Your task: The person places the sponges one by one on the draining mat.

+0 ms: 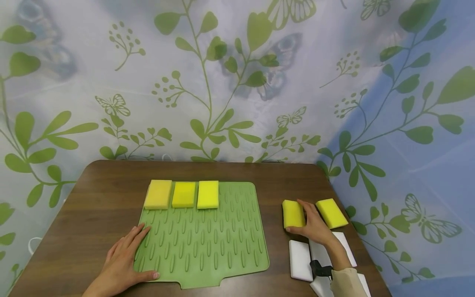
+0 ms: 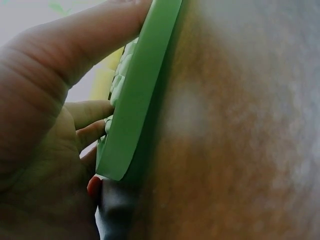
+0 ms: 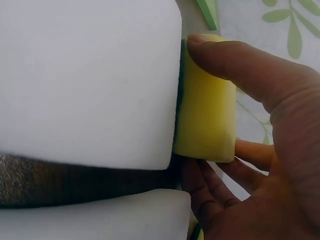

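The bench point(image 1: 92, 214) looks like dark, matt wood grain; the green mat point(image 1: 208, 243) seems ribbed rubbery silicone; the yellow sponges point(image 1: 183, 194) are soft, matt foam.

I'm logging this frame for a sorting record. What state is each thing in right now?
Green mat: flat on table, left hand resting on its corner.
Three yellow sponges: lined along the mat's far edge.
Yellow sponge: on table, in right hand's grip.
Other yellow sponge: on table, loose.
White sponges: on table, untouched.
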A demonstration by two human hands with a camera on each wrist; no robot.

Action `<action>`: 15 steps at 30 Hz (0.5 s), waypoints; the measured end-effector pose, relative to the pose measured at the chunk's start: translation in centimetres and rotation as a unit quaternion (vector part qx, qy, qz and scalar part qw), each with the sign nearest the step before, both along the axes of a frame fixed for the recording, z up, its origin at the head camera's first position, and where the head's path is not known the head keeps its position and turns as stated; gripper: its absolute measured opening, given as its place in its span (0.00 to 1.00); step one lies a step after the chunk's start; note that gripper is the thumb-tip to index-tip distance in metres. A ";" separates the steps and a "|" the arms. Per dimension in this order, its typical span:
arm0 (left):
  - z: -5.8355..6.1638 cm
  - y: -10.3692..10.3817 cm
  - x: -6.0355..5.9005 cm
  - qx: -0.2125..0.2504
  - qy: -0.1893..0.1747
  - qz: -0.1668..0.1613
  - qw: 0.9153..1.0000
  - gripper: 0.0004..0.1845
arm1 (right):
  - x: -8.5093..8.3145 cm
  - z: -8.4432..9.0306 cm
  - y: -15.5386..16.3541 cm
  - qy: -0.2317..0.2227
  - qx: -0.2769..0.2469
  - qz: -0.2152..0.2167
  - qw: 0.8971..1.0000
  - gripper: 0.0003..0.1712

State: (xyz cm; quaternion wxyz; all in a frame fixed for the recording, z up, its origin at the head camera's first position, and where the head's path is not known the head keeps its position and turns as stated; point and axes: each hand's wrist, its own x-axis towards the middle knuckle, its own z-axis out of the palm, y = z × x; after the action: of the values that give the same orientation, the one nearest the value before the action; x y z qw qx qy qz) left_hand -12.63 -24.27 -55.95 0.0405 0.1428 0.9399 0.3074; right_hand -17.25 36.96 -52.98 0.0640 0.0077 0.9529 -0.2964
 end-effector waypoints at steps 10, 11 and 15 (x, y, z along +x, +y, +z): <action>0.2 0.0 0.1 -0.003 -0.007 0.000 1.000 0.69 | 0.0 0.4 -0.3 0.032 -0.006 -0.008 0.999 0.67; 0.2 0.0 0.1 -0.003 -0.007 0.000 1.000 0.69 | -0.1 0.5 -0.3 0.033 -0.009 -0.008 0.999 0.67; 0.2 0.1 0.1 -0.004 -0.008 0.001 1.000 0.69 | -0.5 0.8 -0.7 0.036 -0.013 -0.005 0.999 0.67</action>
State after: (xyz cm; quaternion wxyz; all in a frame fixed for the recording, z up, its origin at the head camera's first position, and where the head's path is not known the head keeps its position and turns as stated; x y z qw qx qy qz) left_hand -12.58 -24.15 -55.71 0.0481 0.1391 0.9411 0.3044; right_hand -17.77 36.24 -52.15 0.0278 0.0012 0.9506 -0.3092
